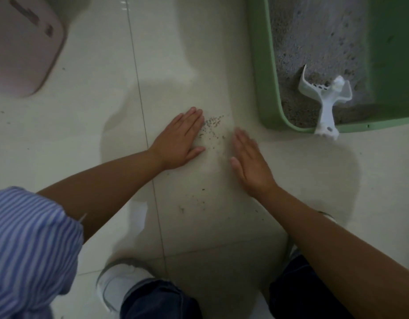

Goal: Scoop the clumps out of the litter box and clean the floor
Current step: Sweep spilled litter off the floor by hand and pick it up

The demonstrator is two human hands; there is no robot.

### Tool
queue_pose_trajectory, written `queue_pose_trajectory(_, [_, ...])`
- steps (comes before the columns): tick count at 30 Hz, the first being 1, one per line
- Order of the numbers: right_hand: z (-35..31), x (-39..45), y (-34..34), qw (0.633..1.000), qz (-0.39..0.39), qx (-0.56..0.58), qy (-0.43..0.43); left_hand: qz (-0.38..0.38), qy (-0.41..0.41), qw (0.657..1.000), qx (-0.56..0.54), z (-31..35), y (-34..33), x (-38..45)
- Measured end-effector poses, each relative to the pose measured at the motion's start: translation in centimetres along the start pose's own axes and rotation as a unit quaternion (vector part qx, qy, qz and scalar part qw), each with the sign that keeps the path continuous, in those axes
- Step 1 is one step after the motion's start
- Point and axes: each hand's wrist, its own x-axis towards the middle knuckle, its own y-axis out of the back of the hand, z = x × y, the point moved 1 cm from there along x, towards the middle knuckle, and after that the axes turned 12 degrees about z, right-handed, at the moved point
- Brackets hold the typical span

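Two flat hands, left hand point(180, 141) and right hand point(249, 162), lie released, grasping nothing, on the floor point(84, 125), flanking spilled litter point(212, 130). White scoop point(325, 102) rests inside the green litter box point(268, 88).

- Take the litter box point(265, 65) as your landmark; it sits far right on the floor point(153, 65).
- Scoop point(325, 100) lies in its near end, handle over the near rim.
- Scattered litter point(212, 127) lies on the floor just left of the box's near corner.
- Your left hand point(180, 141) rests flat left of that litter, your right hand point(249, 162) right of it.
- Bin point(22, 42) stands well left of the box.
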Motion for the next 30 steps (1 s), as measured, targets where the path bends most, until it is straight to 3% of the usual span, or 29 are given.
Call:
queue_pose_trajectory(1, [0.3,-0.7,0.3,0.998,0.025,0.016,-0.052,0.011,0.009,1.000,-0.007,0.3,-0.1,0.5])
queue_pose_trajectory(5, [0.8,-4.4,0.3,0.963,0.103,0.091,-0.231,-0.084,0.009,0.996,0.026,1.8,-0.5,2.7])
queue_pose_trajectory(10, [-0.3,-6.4,-1.6,0.914,0.148,0.147,-0.347,-0.072,-0.062,0.995,0.008,2.8,-1.0,4.9])
queue_pose_trajectory(15, [-1.1,-5.3,-1.8,0.927,0.147,0.162,-0.305,-0.057,-0.123,0.990,-0.038,4.3,-1.2,5.2])
queue_pose_trajectory(22, [-3.2,-0.9,-3.6,0.950,0.139,0.144,-0.241,0.020,-0.066,0.998,0.005,-0.3,0.0,0.3])
queue_pose_trajectory(30, [-6.3,4.6,-3.7,0.940,0.164,0.227,-0.194,-0.083,0.059,0.995,-0.021,1.8,-0.9,-6.8])
